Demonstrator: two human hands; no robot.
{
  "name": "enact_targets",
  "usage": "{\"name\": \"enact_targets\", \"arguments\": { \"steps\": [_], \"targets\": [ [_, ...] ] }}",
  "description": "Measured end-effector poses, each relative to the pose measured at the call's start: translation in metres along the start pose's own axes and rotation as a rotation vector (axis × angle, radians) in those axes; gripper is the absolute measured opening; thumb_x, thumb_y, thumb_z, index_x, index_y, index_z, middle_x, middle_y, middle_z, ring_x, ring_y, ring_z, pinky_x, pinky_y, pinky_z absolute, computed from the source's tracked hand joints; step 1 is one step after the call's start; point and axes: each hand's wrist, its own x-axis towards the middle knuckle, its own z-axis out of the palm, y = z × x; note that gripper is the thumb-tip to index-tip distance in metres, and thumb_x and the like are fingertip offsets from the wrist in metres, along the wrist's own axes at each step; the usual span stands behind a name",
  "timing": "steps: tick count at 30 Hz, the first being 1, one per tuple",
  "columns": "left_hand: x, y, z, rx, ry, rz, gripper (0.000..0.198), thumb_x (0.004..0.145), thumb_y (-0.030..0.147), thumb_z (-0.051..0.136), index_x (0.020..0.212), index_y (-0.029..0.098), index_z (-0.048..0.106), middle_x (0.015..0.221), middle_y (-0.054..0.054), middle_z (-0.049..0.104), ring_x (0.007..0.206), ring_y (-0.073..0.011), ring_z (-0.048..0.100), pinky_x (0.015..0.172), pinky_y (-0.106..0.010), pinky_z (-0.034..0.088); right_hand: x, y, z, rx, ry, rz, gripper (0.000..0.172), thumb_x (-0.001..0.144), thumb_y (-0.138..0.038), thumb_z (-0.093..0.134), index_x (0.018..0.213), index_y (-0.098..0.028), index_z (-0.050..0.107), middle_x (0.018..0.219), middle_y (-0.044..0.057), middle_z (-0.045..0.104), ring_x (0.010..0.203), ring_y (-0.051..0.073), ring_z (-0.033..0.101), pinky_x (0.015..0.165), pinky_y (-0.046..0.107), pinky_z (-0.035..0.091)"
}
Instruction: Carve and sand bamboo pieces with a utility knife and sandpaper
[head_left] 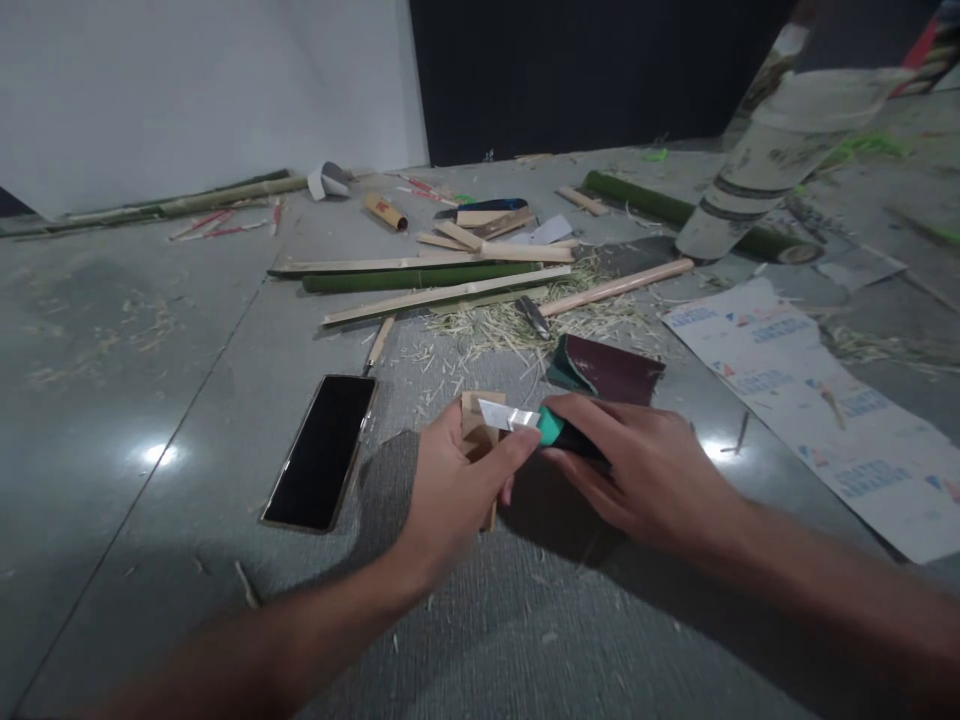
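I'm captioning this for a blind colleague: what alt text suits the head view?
A person's right hand holds a utility knife with its blade out over a small tan piece in the left hand. On the grey floor around lie a phone, bamboo strips, a hammer and shavings.

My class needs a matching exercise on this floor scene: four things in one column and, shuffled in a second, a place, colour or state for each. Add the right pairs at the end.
Things
1. Knife
2. Phone
3. Hammer
4. Printed sheet

Place, colour or state
A. Its metal head lies among pale shavings
B. White, with blue lettering
C. Gripped in the right hand, blade out
D. Screen dark, lying to the left of the left hand

Right pairs: 1-C, 2-D, 3-A, 4-B
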Motion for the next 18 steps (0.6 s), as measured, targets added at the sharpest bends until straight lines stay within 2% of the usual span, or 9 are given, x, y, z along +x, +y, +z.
{"name": "enact_targets", "arguments": {
  "steps": [5, 9, 12, 15, 18],
  "targets": [
    [-0.001, 0.004, 0.0, 0.026, -0.018, -0.005, 0.034, 0.092, 0.046, 0.081, 0.091, 0.021, 0.058, 0.057, 0.009, 0.057, 0.049, -0.006, 0.052, 0.049, -0.016, 0.041, 0.0, 0.005, -0.003, 0.037, -0.013, -0.002, 0.023, 0.112, -0.04, 0.048, 0.113, -0.021, 0.061, 0.091, 0.005, 0.075, 0.074, 0.021, 0.07, 0.061, 0.031, 0.037],
    [0.0, 0.005, 0.0, 0.048, -0.007, -0.002, 0.034, 0.091, 0.047, 0.082, 0.09, 0.021, 0.059, 0.054, 0.009, 0.055, 0.047, -0.0072, 0.051, 0.047, -0.017, 0.04, -0.002, 0.005, -0.004, 0.024, -0.015, 0.007, 0.023, 0.111, -0.04, 0.048, 0.112, -0.022, 0.062, 0.09, 0.006, 0.076, 0.073, 0.021, 0.071, 0.059, 0.031, 0.034],
    [0.0, 0.005, 0.001, 0.063, 0.01, -0.02, 0.036, 0.09, 0.047, 0.082, 0.084, 0.021, 0.057, 0.052, 0.009, 0.052, 0.045, -0.007, 0.048, 0.046, -0.017, 0.038, -0.004, 0.001, -0.003, -0.04, 0.02, 0.022, 0.021, 0.11, -0.04, 0.05, 0.112, -0.023, 0.062, 0.094, 0.005, 0.078, 0.073, 0.022, 0.073, 0.058, 0.032, 0.033],
    [-0.001, 0.005, 0.003, 0.068, 0.026, -0.055, 0.038, 0.092, 0.049, 0.08, 0.082, 0.022, 0.055, 0.05, 0.01, 0.05, 0.043, -0.0067, 0.045, 0.044, -0.016, 0.035, -0.005, -0.006, -0.003, -0.111, 0.062, 0.048, 0.016, 0.109, -0.036, 0.053, 0.113, -0.023, 0.061, 0.102, 0.005, 0.08, 0.078, 0.023, 0.076, 0.061, 0.033, 0.037],
    [-0.002, 0.006, 0.004, 0.048, 0.032, -0.079, 0.039, 0.093, 0.049, 0.079, 0.081, 0.021, 0.054, 0.049, 0.01, 0.049, 0.042, -0.0061, 0.044, 0.042, -0.015, 0.034, -0.006, -0.012, -0.002, -0.14, 0.075, 0.072, 0.015, 0.109, -0.034, 0.053, 0.113, -0.023, 0.061, 0.101, 0.005, 0.081, 0.075, 0.024, 0.076, 0.06, 0.034, 0.038]
  ]
}}
